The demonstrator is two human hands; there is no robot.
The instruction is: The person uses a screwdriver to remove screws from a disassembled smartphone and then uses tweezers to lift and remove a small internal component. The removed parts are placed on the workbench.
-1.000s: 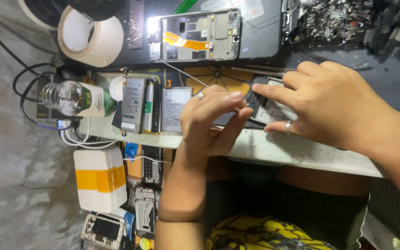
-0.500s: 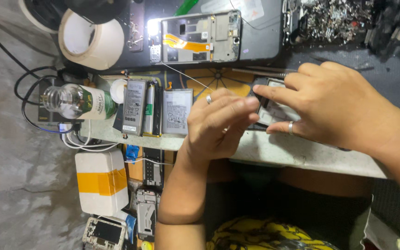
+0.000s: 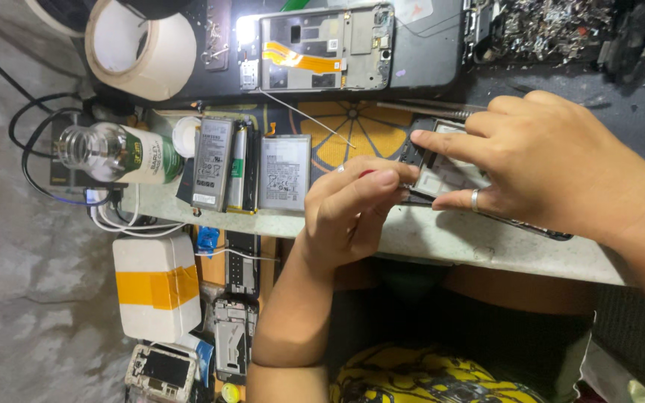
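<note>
Left hand (image 3: 352, 209): fingers curled, thumb and forefinger pinched narrow at the edge of the phone; whether they grip a small part cannot be told.

Right hand (image 3: 554, 164): forefinger and thumb spread, pressing down the opened dark smartphone body (image 3: 442, 177) at the edge of the pale workbench (image 3: 442, 239).

Phone: back off, inner parts bare, no cover fitted.

Beside it: two flat grey phone batteries (image 3: 214, 164), lying loose.

Beyond: second stripped phone frame with orange flex cable (image 3: 326, 48).

Containers: clear plastic bottle (image 3: 117, 153), on its side, apparently empty; white box with orange tape band (image 3: 157, 287), shut, contents hidden.
</note>
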